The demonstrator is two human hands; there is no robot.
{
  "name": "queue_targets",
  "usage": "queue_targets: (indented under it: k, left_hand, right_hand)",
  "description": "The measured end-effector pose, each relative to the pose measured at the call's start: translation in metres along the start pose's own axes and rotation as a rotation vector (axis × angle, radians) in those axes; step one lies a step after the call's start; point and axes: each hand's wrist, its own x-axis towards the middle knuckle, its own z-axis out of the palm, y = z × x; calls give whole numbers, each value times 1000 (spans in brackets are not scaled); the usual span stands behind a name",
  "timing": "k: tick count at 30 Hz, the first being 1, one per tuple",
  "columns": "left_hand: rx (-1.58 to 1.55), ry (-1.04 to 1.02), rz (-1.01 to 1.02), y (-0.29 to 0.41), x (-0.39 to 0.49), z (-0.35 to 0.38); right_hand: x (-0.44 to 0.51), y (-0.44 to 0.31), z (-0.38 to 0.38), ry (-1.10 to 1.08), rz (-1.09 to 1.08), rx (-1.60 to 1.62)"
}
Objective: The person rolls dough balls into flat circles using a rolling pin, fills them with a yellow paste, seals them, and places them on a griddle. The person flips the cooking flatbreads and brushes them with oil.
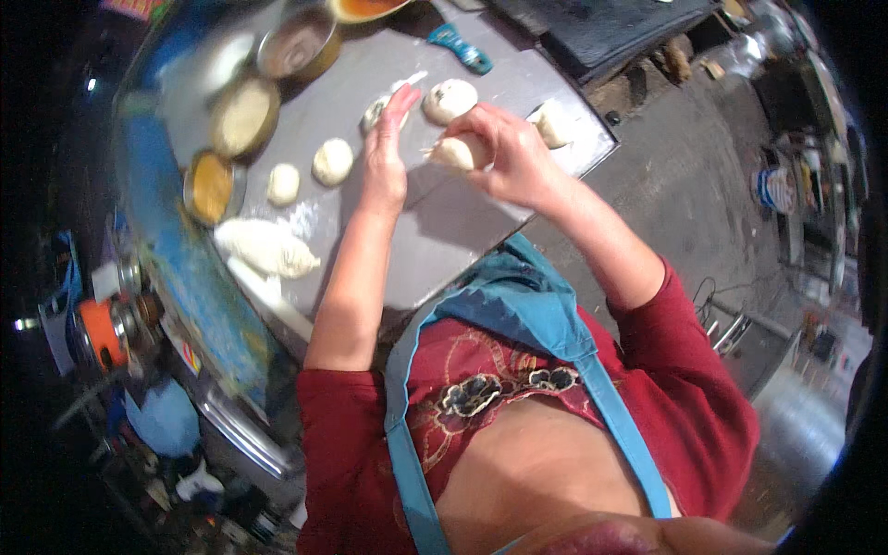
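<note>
My right hand (510,152) is curled around a ball of pale dough (454,154), holding it above the grey metal worktop (444,243). My left hand (390,152) is on edge with its fingers stretched upward and nothing in its grasp. Behind it a dough ball (373,114) is partly hidden; whether they touch, I cannot tell. A larger dough ball with dark specks on top (451,101) sits just beyond my right hand. Two plain dough balls (333,162) (283,184) lie left of my left hand. Another dough piece (553,125) rests near the right corner.
A long dough lump (267,248) lies at the left, beside a pale stick (267,295). Along the far left stand a bowl of orange-yellow food (211,187), a bowl of pale contents (243,118) and a metal pot (331,52). A teal-handled tool (459,48) lies near a dark flat plate (610,28).
</note>
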Motion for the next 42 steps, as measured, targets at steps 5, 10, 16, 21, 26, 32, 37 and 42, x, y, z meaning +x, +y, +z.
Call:
queue_targets:
  k: [5,10,16,21,26,32,37,42]
  left_hand:
    - [220,253,-165,-11,-80,-19]
    - [862,-6,288,-30,-90,13]
    - [1410,137,324,-68,-69,27]
    - [1193,93,228,-66,-43,14]
    - [-1084,189,-459,-4,-56,-18]
    - [-1105,603,-599,35,-77,-72]
    - [-1269,901,-313,46,-59,-123]
    - [-1056,822,-286,50,-2,-173]
  right_hand:
    - [-12,-29,44,-390,141,-84]
    - [-19,-31,54,-99,-116,154]
    - [-26,-6,109,-233,-118,-203]
    - [15,11,92,-311,55,159]
    - [54,-34,69,-317,247,592]
    - [127,-37,115,-336,19,344]
    - [259,0,176,25,-255,73]
    - [350,23,211,-335,-443,-295]
